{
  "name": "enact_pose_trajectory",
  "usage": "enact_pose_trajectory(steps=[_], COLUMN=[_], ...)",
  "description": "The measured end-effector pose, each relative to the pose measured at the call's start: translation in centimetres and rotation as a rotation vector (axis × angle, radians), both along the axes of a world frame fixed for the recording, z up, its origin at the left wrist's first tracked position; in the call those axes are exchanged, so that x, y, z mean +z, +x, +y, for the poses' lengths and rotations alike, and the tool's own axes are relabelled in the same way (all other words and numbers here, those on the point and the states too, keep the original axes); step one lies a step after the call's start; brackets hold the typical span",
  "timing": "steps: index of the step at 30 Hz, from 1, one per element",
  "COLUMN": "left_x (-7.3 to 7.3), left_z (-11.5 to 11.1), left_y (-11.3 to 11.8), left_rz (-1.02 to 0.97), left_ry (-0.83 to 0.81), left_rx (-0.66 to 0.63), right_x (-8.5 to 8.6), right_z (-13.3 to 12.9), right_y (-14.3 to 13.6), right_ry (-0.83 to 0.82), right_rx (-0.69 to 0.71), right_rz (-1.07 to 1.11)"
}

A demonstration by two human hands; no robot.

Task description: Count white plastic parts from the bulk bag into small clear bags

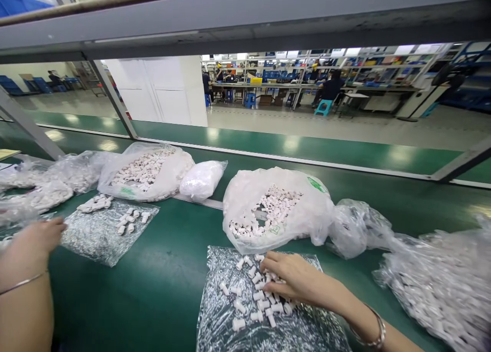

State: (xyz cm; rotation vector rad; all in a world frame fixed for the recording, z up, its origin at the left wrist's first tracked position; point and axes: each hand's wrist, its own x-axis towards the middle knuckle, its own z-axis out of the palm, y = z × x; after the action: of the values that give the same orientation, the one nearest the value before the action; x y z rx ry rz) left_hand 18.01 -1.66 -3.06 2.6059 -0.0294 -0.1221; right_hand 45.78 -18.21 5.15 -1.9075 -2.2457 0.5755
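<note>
My right hand (pixel 289 275) rests over a loose pile of small white plastic fittings (pixel 263 305), its thumb and fingers apart and touching some of them. The fittings lie on a clear plastic bag (pixel 230 339) spread flat on the green table. My left hand (pixel 38 239) is at the left edge, slightly blurred, beside another flat clear bag (pixel 97 239). Its fingers look bunched, but whether they hold anything I cannot tell. On that bag sit a small cluster of white fittings (pixel 130 221) and a further heap of white pieces (pixel 94 203).
Behind my right hand stands an open bag of white parts (pixel 278 203). Another open bag (pixel 148 170) and a small tied bag (pixel 203 179) are further left. More filled bags lie at right (pixel 441 285) and far left (pixel 42 193). A grey shelf beam (pixel 245 24) crosses overhead.
</note>
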Motion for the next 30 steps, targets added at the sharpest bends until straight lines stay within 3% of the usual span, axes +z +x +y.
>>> enact_pose_trajectory(steps=[2,4,6,8,10,11,14,16,18,20,23,24,26,28,30], left_x=[-1.7,-3.0,-3.7,-3.4,-2.1,-1.1,2.6,4.0,3.5,1.5,-0.9,-0.9,0.5,2.6,3.9], left_z=[-7.0,-11.1,-12.8,-12.2,-9.2,-6.7,4.7,13.3,20.1,24.1,26.1,26.1,25.2,22.2,16.6], left_y=[4.9,7.8,9.0,8.9,7.5,6.1,-0.8,-6.5,-11.3,-14.2,-16.0,-16.1,-15.8,-14.0,-10.3], left_rz=[-0.01,-0.047,-0.079,-0.1,-0.122,-0.133,-0.168,-0.199,-0.304,-0.351,-0.348,-0.331,-0.312,-0.299,-0.191], left_ry=[-0.039,-0.07,-0.084,-0.083,-0.074,-0.062,0.035,0.193,0.388,0.587,0.761,0.776,0.722,0.56,0.311], left_rx=[-0.013,-0.001,0.022,0.049,0.087,0.106,0.133,0.115,0.207,0.257,0.265,0.274,0.292,0.278,0.181], right_x=[-0.3,-0.9,-1.6,-2.1,-1.7,-1.1,1.6,3.4,4.4,4.4,3.7,3.5,3.4,3.6,3.4], right_z=[0.6,1.8,3.5,5.6,7.9,9.0,11.7,12.4,12.0,10.6,7.4,6.4,4.9,4.5,5.3], right_y=[0.7,1.5,2.3,3.3,4.5,5.2,7.5,8.5,8.7,8.2,6.6,6.1,5.7,6.1,7.3], right_ry=[0.081,0.194,0.265,0.239,0.206,0.211,0.303,0.36,0.413,0.419,0.211,0.108,-0.058,-0.095,-0.011], right_rx=[-0.036,-0.065,-0.04,-0.007,-0.04,-0.081,-0.212,-0.279,-0.332,-0.323,-0.123,-0.037,0.077,0.075,-0.041], right_rz=[0.0,-0.077,-0.192,-0.251,-0.251,-0.249,-0.267,-0.279,-0.283,-0.255,-0.096,-0.023,0.138,0.278,0.3])
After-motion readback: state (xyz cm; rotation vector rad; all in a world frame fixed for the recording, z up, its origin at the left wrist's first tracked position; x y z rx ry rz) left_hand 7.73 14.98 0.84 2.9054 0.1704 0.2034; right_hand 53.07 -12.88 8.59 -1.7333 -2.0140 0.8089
